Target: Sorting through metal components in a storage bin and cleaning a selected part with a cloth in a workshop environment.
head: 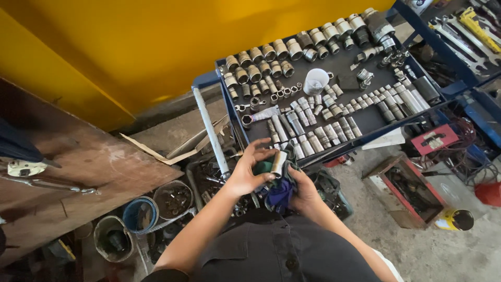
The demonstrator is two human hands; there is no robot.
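While my left hand [249,169] pinches the socket [279,163], fingers partly spread, my right hand [302,189] cups it from 4 o'clock, closed on a rag [280,192]. Socket: smooth steel cylinder, long axis near upright, nearer my left. Rag soft, crumpled, blue-green. Tray [365,121] of sockets at 12 o'clock.

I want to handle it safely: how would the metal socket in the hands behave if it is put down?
The socket looks like solid steel, so probably heavy for its size. Being round, it may roll if laid sideways. The cloth under it is floppy.
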